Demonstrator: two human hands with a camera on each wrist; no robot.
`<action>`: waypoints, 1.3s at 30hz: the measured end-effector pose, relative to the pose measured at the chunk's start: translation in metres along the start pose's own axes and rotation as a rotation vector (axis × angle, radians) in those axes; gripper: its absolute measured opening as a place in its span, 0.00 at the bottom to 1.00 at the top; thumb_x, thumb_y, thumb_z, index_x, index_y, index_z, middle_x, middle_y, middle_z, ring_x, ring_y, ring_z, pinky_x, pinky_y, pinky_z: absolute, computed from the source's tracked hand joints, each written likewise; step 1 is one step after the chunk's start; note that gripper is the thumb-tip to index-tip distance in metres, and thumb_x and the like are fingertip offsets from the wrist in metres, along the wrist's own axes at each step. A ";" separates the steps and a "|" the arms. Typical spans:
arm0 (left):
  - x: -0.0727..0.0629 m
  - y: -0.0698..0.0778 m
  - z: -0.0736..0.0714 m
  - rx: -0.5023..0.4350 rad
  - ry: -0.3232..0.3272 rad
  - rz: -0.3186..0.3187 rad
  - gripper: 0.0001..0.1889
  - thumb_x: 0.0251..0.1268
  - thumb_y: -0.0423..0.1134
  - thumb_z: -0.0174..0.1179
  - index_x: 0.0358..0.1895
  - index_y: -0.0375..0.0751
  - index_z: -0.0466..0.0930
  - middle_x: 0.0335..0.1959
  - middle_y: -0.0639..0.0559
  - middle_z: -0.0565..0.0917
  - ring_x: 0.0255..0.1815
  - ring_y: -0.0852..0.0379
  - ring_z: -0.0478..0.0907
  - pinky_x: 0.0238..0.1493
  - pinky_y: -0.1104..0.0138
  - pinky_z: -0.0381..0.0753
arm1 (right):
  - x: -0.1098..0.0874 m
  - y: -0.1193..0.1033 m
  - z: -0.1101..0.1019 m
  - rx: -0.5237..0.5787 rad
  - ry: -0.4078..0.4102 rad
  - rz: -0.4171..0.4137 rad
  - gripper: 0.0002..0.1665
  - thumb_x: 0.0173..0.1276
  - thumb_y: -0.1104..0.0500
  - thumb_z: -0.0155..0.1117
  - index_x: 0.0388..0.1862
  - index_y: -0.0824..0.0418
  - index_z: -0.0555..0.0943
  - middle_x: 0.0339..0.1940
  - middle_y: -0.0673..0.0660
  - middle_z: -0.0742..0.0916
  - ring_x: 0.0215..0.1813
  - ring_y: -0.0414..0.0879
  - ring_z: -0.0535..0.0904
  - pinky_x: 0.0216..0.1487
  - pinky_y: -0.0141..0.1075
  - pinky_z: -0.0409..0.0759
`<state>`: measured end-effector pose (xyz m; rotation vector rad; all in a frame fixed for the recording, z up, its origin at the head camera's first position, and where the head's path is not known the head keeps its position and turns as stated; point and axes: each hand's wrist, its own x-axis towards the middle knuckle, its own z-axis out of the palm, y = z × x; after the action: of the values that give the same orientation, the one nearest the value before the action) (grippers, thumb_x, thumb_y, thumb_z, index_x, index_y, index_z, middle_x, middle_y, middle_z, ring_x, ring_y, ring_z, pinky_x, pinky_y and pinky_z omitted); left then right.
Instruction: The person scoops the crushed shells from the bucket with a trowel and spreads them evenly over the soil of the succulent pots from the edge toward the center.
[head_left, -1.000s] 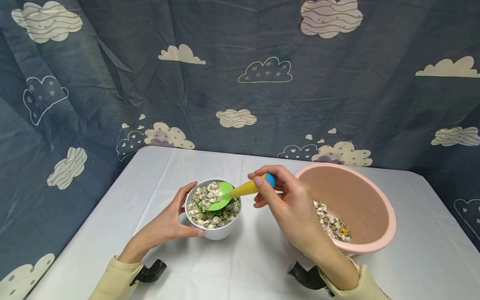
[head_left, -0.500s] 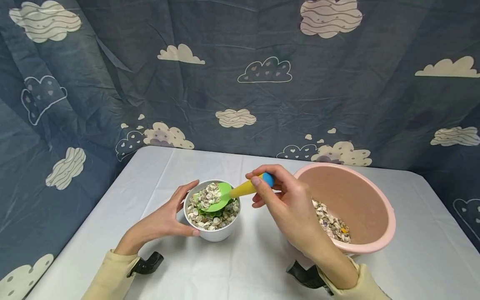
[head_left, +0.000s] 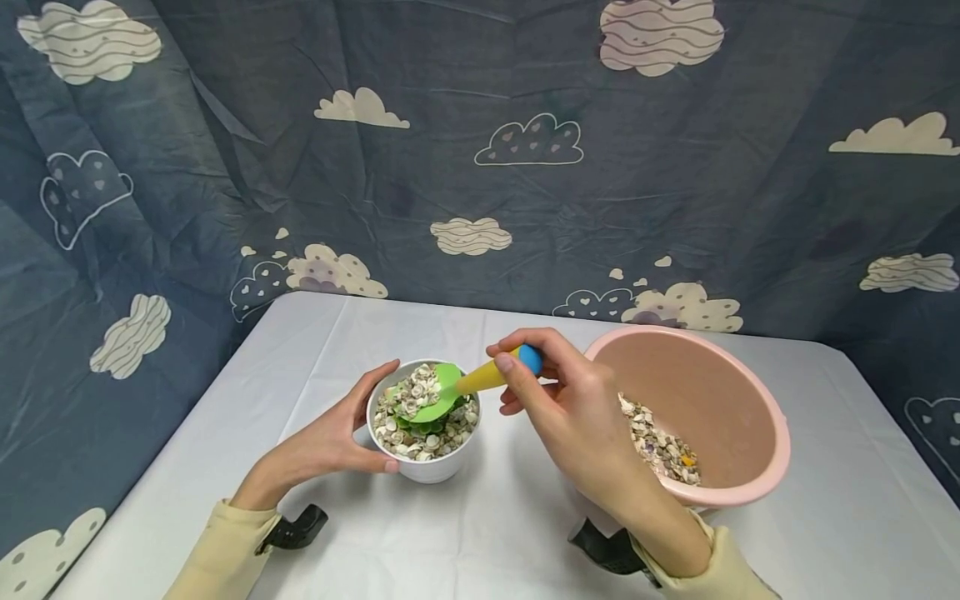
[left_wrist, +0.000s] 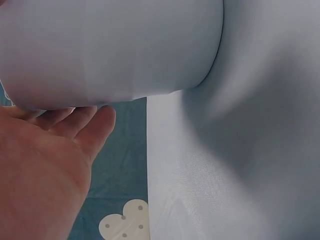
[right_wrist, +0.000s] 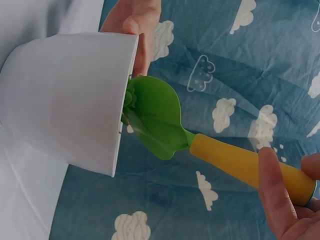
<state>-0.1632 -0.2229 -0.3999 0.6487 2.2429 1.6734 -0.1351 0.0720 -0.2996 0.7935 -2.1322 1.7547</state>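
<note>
A white plant pot [head_left: 429, 472] stands on the table, filled with small pale shells or stones [head_left: 442, 446] around some green leaves [head_left: 420, 427]. My left hand [head_left: 322, 452] grips the pot from the left, thumb at the near side and fingers at the far side. Between the thumb and fingers of my right hand [head_left: 581, 417] is the yellow handle of a small garden trowel [head_left: 478, 380] with a blue end. Its green blade, loaded with pale pieces, is over the pot's opening. In the right wrist view the blade [right_wrist: 157, 117] slants at the pot's rim, close to the leaves.
A large pink basin [head_left: 720, 400] stands on the right, partly behind my right forearm, with more of the mixed pieces [head_left: 663, 450] in its bottom. White cloth [head_left: 360, 333] covers the table. A dark cloud-print curtain [head_left: 420, 183] hangs behind and at the left.
Both the pot with my left hand and the trowel in my right hand have shifted slightly left. The pieces are still on the blade.
</note>
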 end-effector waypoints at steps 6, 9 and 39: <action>-0.002 0.000 0.002 0.006 0.018 0.000 0.61 0.44 0.37 0.79 0.79 0.51 0.44 0.76 0.43 0.52 0.73 0.42 0.57 0.69 0.44 0.56 | 0.000 0.001 0.002 -0.015 0.001 -0.019 0.08 0.72 0.62 0.62 0.47 0.63 0.80 0.44 0.52 0.87 0.29 0.45 0.83 0.31 0.37 0.85; -0.002 0.000 0.003 0.011 0.029 0.002 0.61 0.44 0.37 0.79 0.79 0.51 0.44 0.76 0.44 0.53 0.73 0.42 0.57 0.69 0.44 0.56 | 0.000 0.002 0.002 -0.021 0.000 -0.029 0.08 0.72 0.62 0.62 0.47 0.63 0.80 0.43 0.51 0.87 0.28 0.45 0.83 0.30 0.37 0.85; -0.007 0.006 -0.009 0.101 -0.026 -0.010 0.57 0.47 0.41 0.78 0.78 0.61 0.47 0.78 0.47 0.49 0.77 0.42 0.45 0.71 0.40 0.49 | -0.004 0.004 -0.004 0.011 0.034 0.025 0.08 0.72 0.60 0.63 0.46 0.63 0.79 0.45 0.53 0.88 0.29 0.49 0.83 0.30 0.38 0.85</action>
<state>-0.1607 -0.2323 -0.3923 0.6775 2.3200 1.5460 -0.1342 0.0769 -0.3040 0.7367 -2.1211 1.7815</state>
